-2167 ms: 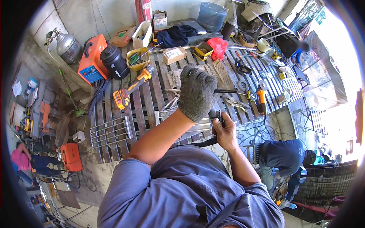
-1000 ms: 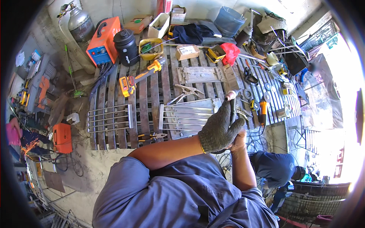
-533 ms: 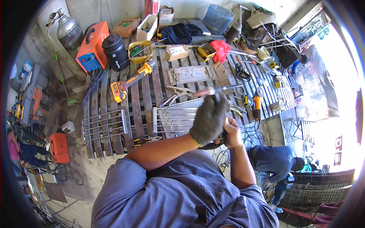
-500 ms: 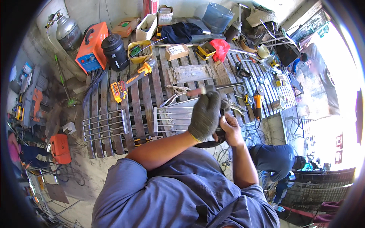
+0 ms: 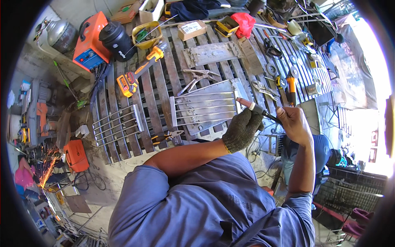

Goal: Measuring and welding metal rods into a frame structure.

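Observation:
My left hand [image 5: 242,131], in a dark knitted glove, is closed around the black body of a welding torch [image 5: 258,109]. The torch's pinkish nozzle and white ring stick out past my fingers, tilted up to the left. My bare right hand [image 5: 297,126] pinches the thin black rear end of the torch between thumb and fingers. Just beyond the nozzle lies a metal grille [image 5: 203,110] of parallel rods, resting on a flat metal plate [image 5: 220,89]. Locking clamp pliers [image 5: 199,76] lie behind the grille.
The slatted metal bench also bears a second grille [image 5: 118,125], pliers [image 5: 166,137], a cordless power tool [image 5: 140,73], an angle grinder [image 5: 292,85] and a small carton [image 5: 191,29]. An orange welding machine [image 5: 91,42] stands back left. Sparks [image 5: 48,169] fly at far left; another person [image 5: 322,154] bends at right.
Both hands have moved right with the torch, and my right hand is now farther from the left. The view has shifted, uncovering the grille and plate. Sparks have appeared at far left.

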`<state>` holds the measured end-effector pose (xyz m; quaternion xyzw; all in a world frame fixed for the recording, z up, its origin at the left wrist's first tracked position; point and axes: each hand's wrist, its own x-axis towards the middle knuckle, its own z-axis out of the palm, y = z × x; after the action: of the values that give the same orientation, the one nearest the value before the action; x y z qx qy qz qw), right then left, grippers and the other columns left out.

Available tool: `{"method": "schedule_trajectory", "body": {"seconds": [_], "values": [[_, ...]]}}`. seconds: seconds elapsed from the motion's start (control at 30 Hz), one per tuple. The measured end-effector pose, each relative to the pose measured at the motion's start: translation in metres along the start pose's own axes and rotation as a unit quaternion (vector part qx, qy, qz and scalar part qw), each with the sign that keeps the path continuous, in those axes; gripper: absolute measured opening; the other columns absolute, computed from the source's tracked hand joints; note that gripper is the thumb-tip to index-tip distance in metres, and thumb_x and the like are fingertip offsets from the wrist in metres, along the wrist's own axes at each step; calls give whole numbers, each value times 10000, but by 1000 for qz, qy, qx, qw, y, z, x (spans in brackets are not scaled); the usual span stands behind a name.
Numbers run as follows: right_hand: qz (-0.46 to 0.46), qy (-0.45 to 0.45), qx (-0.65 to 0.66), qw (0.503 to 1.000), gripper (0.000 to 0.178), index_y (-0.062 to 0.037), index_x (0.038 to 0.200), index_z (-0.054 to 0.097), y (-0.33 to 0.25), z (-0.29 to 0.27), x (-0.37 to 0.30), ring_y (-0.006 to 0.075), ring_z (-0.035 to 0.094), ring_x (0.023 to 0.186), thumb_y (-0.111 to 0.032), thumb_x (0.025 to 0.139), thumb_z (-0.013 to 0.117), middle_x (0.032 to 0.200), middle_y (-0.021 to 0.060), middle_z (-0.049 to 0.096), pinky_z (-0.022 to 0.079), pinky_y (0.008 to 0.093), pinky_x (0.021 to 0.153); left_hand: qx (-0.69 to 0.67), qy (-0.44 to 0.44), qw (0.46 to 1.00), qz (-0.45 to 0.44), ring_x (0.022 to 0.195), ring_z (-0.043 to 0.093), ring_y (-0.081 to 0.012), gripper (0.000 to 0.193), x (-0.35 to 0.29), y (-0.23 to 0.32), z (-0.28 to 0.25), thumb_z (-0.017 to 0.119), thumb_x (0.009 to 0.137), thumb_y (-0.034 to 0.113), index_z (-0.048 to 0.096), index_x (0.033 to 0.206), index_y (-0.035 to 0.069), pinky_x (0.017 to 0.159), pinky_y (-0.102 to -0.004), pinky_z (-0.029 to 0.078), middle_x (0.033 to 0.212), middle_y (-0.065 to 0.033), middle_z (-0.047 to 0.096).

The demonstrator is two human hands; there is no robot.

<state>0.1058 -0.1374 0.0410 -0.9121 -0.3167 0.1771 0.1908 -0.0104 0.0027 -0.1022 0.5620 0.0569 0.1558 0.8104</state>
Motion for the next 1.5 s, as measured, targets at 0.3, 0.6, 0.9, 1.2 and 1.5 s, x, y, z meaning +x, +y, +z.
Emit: {"method": "schedule_trajectory", "body": {"seconds": [0.3,0.6,0.9,1.2,1.5], "values": [[-158,247,31,955,173,-13,858,640,4,32,-24,318,613,693,-56,843,807,762,122,595,468,423,626,-47,-52,996,-61,815,666,-137,242,16,-3,-3,519,1133,201,631,1016,21,776,-308,562,883,-57,690],[-54,202,176,962,409,4,851,611,40,45,-41,196,514,546,-321,1098,585,594,71,526,428,358,562,93,-52,991,-80,611,571,-90,244,17,27,12,554,1111,178,667,950,35,573,-294,469,796,-40,713],[20,154,320,935,308,-20,890,679,56,59,-47,90,537,680,-279,1056,670,731,40,614,441,304,614,115,-50,990,-57,628,595,-117,163,19,18,15,585,1088,147,663,1011,26,600,-304,487,818,-62,734],[-124,301,310,893,179,-12,1028,654,45,72,-32,141,619,757,-161,993,745,837,67,651,479,304,663,105,-36,991,-79,635,599,-122,199,21,24,8,567,1092,142,672,979,16,604,-314,487,786,-55,704],[-66,231,310,920,251,-7,1042,670,39,59,-30,101,519,719,-252,1022,725,759,19,579,453,290,655,106,-29,990,-84,629,609,-134,180,26,27,3,573,1085,139,671,987,24,606,-324,493,787,-59,715]]}}
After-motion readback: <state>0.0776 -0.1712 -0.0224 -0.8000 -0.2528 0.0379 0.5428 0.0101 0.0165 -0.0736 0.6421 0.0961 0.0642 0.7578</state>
